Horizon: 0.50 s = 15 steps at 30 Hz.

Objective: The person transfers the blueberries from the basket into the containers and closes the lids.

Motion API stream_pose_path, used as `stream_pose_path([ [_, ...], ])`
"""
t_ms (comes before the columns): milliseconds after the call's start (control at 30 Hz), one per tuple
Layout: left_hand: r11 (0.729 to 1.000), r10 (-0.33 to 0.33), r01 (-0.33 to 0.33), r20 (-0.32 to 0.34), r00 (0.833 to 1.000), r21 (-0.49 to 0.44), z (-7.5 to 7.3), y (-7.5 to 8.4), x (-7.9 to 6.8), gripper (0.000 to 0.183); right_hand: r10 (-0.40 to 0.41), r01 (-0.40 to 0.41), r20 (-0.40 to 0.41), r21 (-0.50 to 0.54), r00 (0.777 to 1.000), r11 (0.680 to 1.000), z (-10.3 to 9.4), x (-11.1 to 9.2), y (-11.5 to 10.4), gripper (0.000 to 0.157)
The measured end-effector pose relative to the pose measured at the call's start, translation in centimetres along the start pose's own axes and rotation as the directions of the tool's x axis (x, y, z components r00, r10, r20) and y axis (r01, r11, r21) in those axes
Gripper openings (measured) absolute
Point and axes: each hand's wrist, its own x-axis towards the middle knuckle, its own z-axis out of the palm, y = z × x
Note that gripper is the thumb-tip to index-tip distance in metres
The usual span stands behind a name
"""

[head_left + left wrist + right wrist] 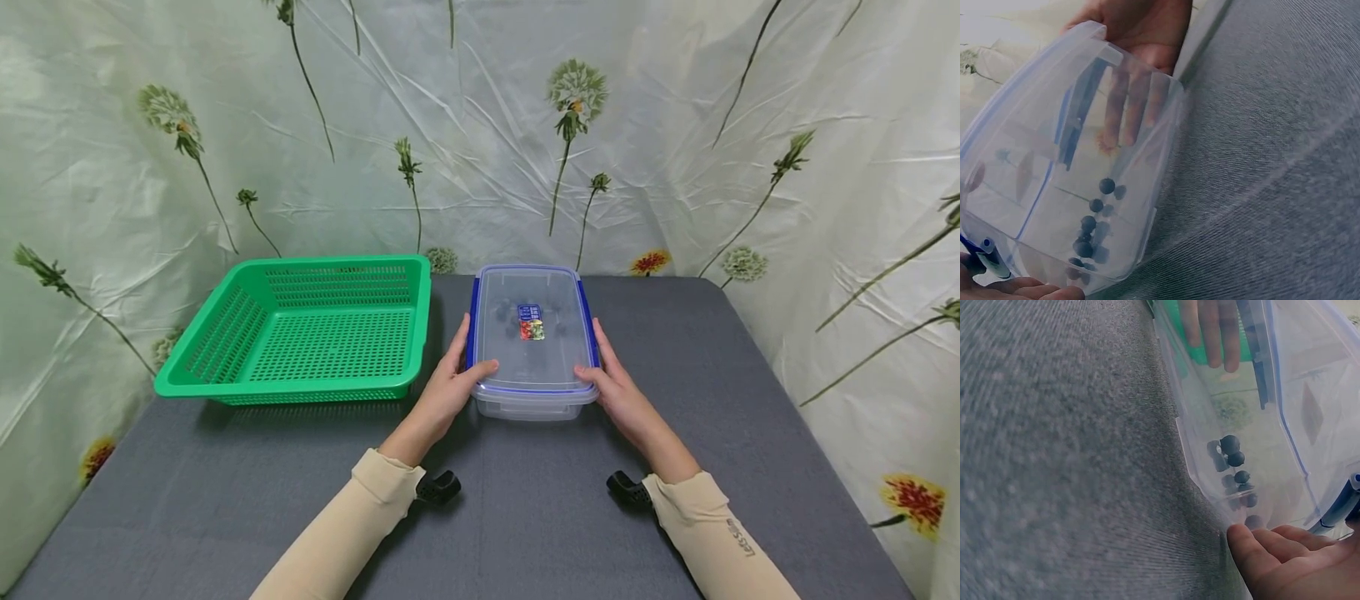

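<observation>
A clear plastic food container (529, 411) with a see-through, blue-edged lid (510, 358) is between both hands. On its left side, my left hand (442, 390) grips it, thumb over the lid and fingers along the wall. My right hand (621, 396) holds the opposite side in the same manner. Through the wall, the left wrist view shows several small dark round balls (1084, 248), much like blueberries, lying on the container's bottom. Those balls (1230, 445) also show in the right wrist view. Whether the container touches the table cannot be told.
Left of the container stands a green slotted plastic basket (292, 389) with nothing visible inside. A grey cloth covers the table (525, 517). Behind and at the sides hangs a pale curtain (487, 108) printed with flowers.
</observation>
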Motion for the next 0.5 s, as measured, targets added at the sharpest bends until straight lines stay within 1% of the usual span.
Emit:
stream_pose_path([
  [167,1.0,-0.005,0.005,0.005,1.0,0.01,0.1,0.0,-0.2,0.094,0.007,-0.007,0.001,-0.003,1.0,1.0,0.2,-0.1,0.0,0.085],
  [333,0.999,0.01,-0.01,-0.004,1.0,0.035,0.0,0.3,0.1,0.095,-0.012,0.012,0.016,0.002,1.0,1.0,0.1,0.6,-0.2,0.087],
  [400,0.998,0.014,-0.013,-0.011,1.0,0.068,0.0,0.4,0.1,0.095,-0.02,0.02,0.019,-0.007,1.0,1.0,-0.1,0.9,-0.4,0.089],
  [500,0.983,0.037,-0.031,-0.027,0.999,0.179,0.1,0.8,-0.1,0.095,-0.019,0.02,0.002,-0.09,1.0,0.996,-0.5,1.0,-0.7,0.089],
])
